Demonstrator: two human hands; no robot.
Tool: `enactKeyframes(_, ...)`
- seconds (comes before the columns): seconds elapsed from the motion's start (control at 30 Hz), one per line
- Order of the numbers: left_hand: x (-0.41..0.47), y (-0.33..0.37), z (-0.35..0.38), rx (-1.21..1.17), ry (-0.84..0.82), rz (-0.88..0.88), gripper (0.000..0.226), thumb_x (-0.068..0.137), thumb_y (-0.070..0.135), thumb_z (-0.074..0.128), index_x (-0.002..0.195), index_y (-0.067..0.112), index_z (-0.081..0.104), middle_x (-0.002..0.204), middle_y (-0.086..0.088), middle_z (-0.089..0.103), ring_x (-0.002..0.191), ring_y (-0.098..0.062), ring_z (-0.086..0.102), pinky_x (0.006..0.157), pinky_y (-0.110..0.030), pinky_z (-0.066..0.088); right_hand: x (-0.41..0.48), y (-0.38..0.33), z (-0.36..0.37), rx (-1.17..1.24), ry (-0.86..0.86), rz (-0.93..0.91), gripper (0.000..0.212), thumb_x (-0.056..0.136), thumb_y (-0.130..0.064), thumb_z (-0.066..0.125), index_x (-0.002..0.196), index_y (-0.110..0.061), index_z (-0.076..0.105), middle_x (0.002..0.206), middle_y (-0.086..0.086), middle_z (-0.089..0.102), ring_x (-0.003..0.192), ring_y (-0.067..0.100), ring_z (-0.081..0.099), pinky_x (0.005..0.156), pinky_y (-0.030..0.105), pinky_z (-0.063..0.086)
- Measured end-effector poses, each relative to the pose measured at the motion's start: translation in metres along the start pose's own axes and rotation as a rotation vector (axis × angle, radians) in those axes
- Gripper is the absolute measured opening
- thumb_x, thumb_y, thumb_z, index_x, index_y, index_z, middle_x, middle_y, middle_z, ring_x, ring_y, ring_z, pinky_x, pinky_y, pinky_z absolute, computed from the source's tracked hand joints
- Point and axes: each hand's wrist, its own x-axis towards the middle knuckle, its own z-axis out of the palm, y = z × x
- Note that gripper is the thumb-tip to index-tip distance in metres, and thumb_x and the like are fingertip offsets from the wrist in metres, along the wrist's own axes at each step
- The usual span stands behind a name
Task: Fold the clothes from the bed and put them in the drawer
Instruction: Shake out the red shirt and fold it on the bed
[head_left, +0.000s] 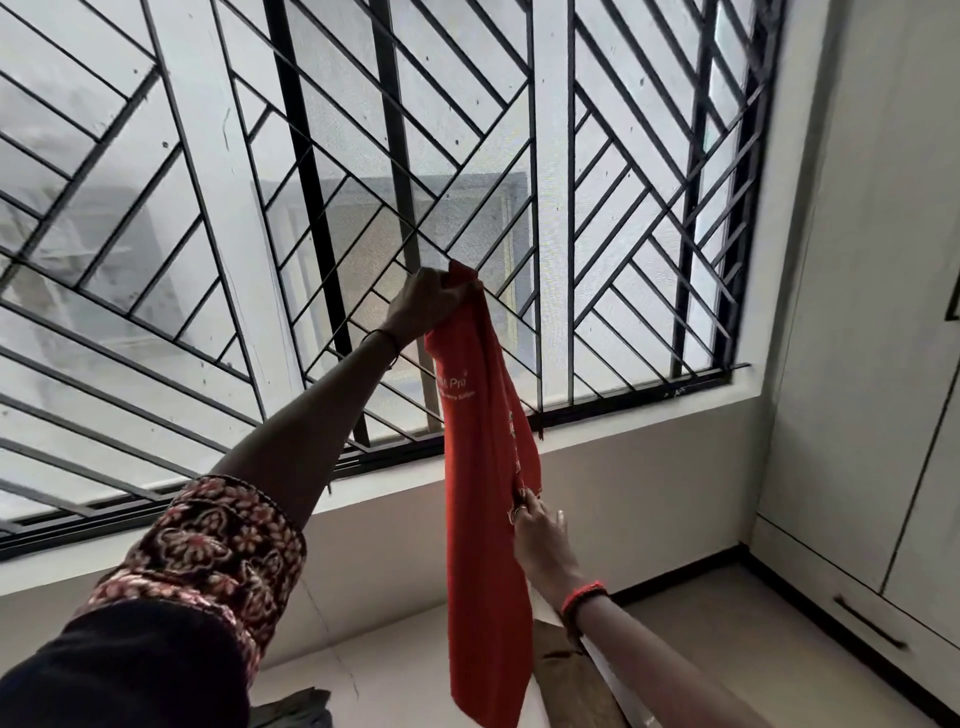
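One red garment (480, 493), one barred window (208, 208) — two hands, left hand (426, 306) and right hand (540, 535).

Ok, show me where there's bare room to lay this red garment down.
Bare: the pale surface between the grey-green cloth and the hanging red garment, and the strip between the brown item and the wardrobe. Crowded: right under the garment, where the brown item lies.
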Motion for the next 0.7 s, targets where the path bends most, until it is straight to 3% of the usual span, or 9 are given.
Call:
enactKeyframes(0.07, -0.004, -0.011, -0.011, 0.031, -0.005, -0.018, 0.051, 0.078, 0.059, 0.057, 0.108, 0.019, 0.071, 0.103, -0.010, 0.070, 0.098, -0.024, 0.065, 0.082, -0.034, 0.051, 0.001, 0.014, -0.006, 0.232, 0.014, -0.013, 0.033, 0.096, -0.010, 0.043, 0.128, -0.009, 0.054, 0.133, 0.006, 0.054, 0.116, 0.025, 0.055, 0.101, 0.045, 0.043)
enactKeyframes(0.13, -0.009, -0.028, -0.022, 0.079, -0.021, -0.041, 0.040, 0.089, 0.045, 0.057, 0.113, 0.015, 0.068, 0.109, -0.016, 0.068, 0.103, -0.028, 0.063, 0.081, -0.032, 0.047, 0.001, 0.034, -0.014, 0.382, 0.009, -0.055, 0.029, 0.096, -0.018, 0.047, 0.121, -0.011, 0.061, 0.124, 0.007, 0.061, 0.103, 0.022, 0.063, 0.090, 0.036, 0.052)
enactKeyframes(0.23, -0.017, -0.062, -0.038, 0.125, -0.044, -0.081, 0.040, 0.089, 0.046, 0.057, 0.102, 0.011, 0.069, 0.097, -0.019, 0.068, 0.090, -0.030, 0.066, 0.069, -0.032, 0.044, 0.006, 0.065, -0.036, 0.269, 0.089, -0.264, 0.026, 0.093, -0.008, 0.055, 0.117, -0.003, 0.065, 0.122, 0.002, 0.063, 0.095, 0.009, 0.065, 0.081, 0.017, 0.054)
enactKeyframes(0.3, -0.026, -0.081, -0.048, 0.166, -0.073, -0.094, 0.047, 0.086, 0.053, 0.058, 0.105, 0.012, 0.068, 0.091, -0.015, 0.068, 0.085, -0.028, 0.065, 0.066, -0.030, 0.044, 0.011, 0.082, -0.054, 0.209, 0.092, -0.338, 0.026, 0.089, -0.009, 0.060, 0.113, -0.005, 0.067, 0.110, 0.001, 0.067, 0.085, 0.001, 0.063, 0.074, 0.006, 0.051)
enactKeyframes(0.37, -0.038, -0.094, -0.052, 0.172, -0.110, -0.075, 0.055, 0.081, 0.061, 0.059, 0.110, 0.015, 0.067, 0.092, -0.012, 0.069, 0.089, -0.028, 0.066, 0.071, -0.036, 0.051, 0.016, 0.093, -0.070, 0.122, 0.117, -0.363, 0.026, 0.090, -0.024, 0.060, 0.107, -0.008, 0.070, 0.098, 0.002, 0.072, 0.077, 0.004, 0.066, 0.066, 0.018, 0.057)
enactKeyframes(0.47, -0.057, -0.110, -0.055, 0.246, -0.121, -0.038, 0.050, 0.082, 0.064, 0.054, 0.112, 0.025, 0.065, 0.095, -0.008, 0.069, 0.092, -0.026, 0.066, 0.075, -0.036, 0.051, 0.027, 0.107, -0.091, 0.009, 0.071, -0.363, 0.055, 0.092, -0.054, 0.041, 0.103, -0.008, 0.070, 0.093, 0.003, 0.072, 0.078, 0.009, 0.068, 0.063, 0.034, 0.056)
enactKeyframes(0.53, -0.068, -0.118, -0.055, 0.350, -0.103, -0.013, 0.057, 0.081, 0.073, 0.045, 0.113, 0.029, 0.063, 0.100, -0.008, 0.070, 0.094, -0.027, 0.066, 0.079, -0.038, 0.052, 0.028, 0.104, -0.109, -0.048, -0.035, -0.344, 0.036, 0.095, -0.034, 0.048, 0.108, -0.007, 0.068, 0.097, 0.005, 0.071, 0.086, 0.011, 0.067, 0.074, 0.037, 0.056)
enactKeyframes(0.6, -0.079, -0.122, -0.053, 0.456, -0.089, 0.067, 0.059, 0.084, 0.067, 0.047, 0.108, 0.015, 0.063, 0.100, -0.014, 0.069, 0.094, -0.032, 0.066, 0.077, -0.039, 0.049, 0.028, 0.098, -0.119, -0.022, -0.153, -0.331, 0.020, 0.093, -0.011, 0.054, 0.108, -0.006, 0.067, 0.097, 0.005, 0.070, 0.087, 0.009, 0.065, 0.076, 0.038, 0.055)
enactKeyframes(0.7, -0.092, -0.132, -0.049, 0.525, -0.065, 0.134, 0.040, 0.091, 0.040, 0.056, 0.098, 0.001, 0.059, 0.096, -0.022, 0.067, 0.089, -0.038, 0.065, 0.072, -0.041, 0.045, 0.031, 0.098, -0.129, -0.055, -0.206, -0.299, 0.024, 0.096, -0.013, 0.047, 0.110, -0.004, 0.064, 0.104, 0.013, 0.066, 0.097, 0.024, 0.063, 0.088, 0.041, 0.050)
